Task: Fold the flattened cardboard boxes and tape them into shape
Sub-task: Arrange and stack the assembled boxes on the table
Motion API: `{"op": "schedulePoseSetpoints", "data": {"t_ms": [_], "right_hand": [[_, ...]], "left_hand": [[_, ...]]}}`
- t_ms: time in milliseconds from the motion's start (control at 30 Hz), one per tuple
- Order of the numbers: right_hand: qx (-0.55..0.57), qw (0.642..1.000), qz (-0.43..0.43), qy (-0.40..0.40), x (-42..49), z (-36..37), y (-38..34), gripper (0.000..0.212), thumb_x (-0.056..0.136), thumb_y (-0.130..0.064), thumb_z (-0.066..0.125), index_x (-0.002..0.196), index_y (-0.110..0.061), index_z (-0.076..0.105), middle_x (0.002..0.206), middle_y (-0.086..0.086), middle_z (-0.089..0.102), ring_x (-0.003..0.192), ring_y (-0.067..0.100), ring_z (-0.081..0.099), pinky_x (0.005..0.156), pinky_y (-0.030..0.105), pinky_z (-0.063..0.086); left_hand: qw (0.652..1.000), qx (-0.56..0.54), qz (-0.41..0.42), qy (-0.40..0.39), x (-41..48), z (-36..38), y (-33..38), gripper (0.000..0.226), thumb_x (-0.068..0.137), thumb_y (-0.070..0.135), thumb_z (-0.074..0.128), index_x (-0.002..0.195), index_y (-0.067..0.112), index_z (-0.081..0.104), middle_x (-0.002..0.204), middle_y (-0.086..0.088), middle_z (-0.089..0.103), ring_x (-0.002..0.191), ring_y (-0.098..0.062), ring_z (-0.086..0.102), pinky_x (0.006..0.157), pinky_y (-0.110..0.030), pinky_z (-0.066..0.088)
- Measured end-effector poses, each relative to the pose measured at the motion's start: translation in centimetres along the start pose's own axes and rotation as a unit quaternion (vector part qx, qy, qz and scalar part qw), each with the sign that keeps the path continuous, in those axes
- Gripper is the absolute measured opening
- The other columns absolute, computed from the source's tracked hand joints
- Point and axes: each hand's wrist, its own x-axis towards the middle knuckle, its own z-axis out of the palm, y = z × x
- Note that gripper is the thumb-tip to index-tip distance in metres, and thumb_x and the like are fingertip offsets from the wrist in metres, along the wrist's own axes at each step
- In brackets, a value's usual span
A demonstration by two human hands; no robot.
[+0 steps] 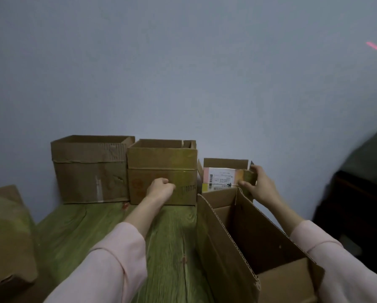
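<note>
Two open cardboard boxes stand against the wall: a worn one [89,171] at the left and a taped one [161,162] beside it. My left hand [160,189] is curled into a fist against the front face of the taped box and holds nothing. To the right sits a smaller box with shipping labels [222,176]. My right hand [258,184] grips that box's right flap, thumb in front and fingers behind. A large open box [244,241] stands nearest to me on the right, with its flaps upright.
The boxes rest on a green wood-grain surface [108,219]. Flattened cardboard [8,232] leans at the left edge. Dark furniture [358,204] fills the right side. A pale blue wall rises behind everything.
</note>
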Motion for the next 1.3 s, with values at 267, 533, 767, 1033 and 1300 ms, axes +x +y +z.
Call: {"op": "schedulePoseSetpoints", "data": {"t_ms": [267, 533, 767, 1033, 1300], "right_hand": [[0.002, 0.999, 0.017, 0.032, -0.1, 1.2, 0.6, 0.082, 0.088, -0.015, 0.065, 0.150, -0.013, 0.012, 0.138, 0.021, 0.048, 0.116, 0.036, 0.056, 0.098, 0.047, 0.042], [0.038, 0.998, 0.022, -0.054, -3.6, -3.0, -0.5, 0.061, 0.090, -0.024, 0.062, 0.142, -0.009, 0.034, 0.141, 0.017, 0.045, 0.116, 0.031, 0.055, 0.082, 0.041, 0.055], [-0.006, 0.982, -0.037, -0.187, -11.0, -10.3, -5.5, 0.036, 0.094, -0.033, 0.051, 0.119, -0.008, 0.059, 0.113, 0.005, 0.063, 0.096, 0.012, 0.063, 0.077, 0.034, 0.058], [0.050, 0.996, -0.042, -0.060, -16.0, -11.5, -9.5, 0.040, 0.095, -0.041, 0.049, 0.118, -0.009, 0.057, 0.116, 0.010, 0.062, 0.096, 0.020, 0.063, 0.074, 0.045, 0.058], [0.045, 0.980, 0.013, -0.192, -16.2, -2.3, -11.3, 0.076, 0.088, -0.040, 0.062, 0.147, -0.011, 0.023, 0.146, 0.009, 0.040, 0.127, 0.027, 0.046, 0.092, 0.038, 0.051]], "left_hand": [[0.999, 0.036, 0.014, -0.012, -0.3, 1.2, -0.7, 0.047, 0.091, 0.015, 0.052, 0.137, 0.006, 0.044, 0.130, -0.014, 0.054, 0.120, -0.030, 0.052, 0.102, -0.043, 0.043], [0.994, -0.014, 0.046, -0.100, -5.8, 0.4, 2.9, 0.039, 0.095, 0.027, 0.050, 0.129, 0.008, 0.053, 0.117, -0.006, 0.059, 0.109, -0.020, 0.055, 0.095, -0.036, 0.048], [0.962, 0.143, 0.138, -0.190, -13.1, -0.1, 5.2, 0.024, 0.090, 0.025, 0.058, 0.109, 0.010, 0.062, 0.100, -0.002, 0.058, 0.079, -0.010, 0.057, 0.058, -0.019, 0.049], [0.954, 0.252, 0.070, 0.146, -13.0, -5.4, 2.7, 0.014, 0.089, 0.022, 0.060, 0.090, 0.010, 0.069, 0.091, -0.006, 0.067, 0.084, -0.023, 0.064, 0.072, -0.032, 0.054], [0.988, 0.053, 0.016, 0.147, -12.1, -6.6, 0.8, 0.040, 0.096, 0.032, 0.046, 0.072, 0.005, 0.064, 0.081, -0.010, 0.065, 0.075, -0.025, 0.060, 0.070, -0.030, 0.045]]}}
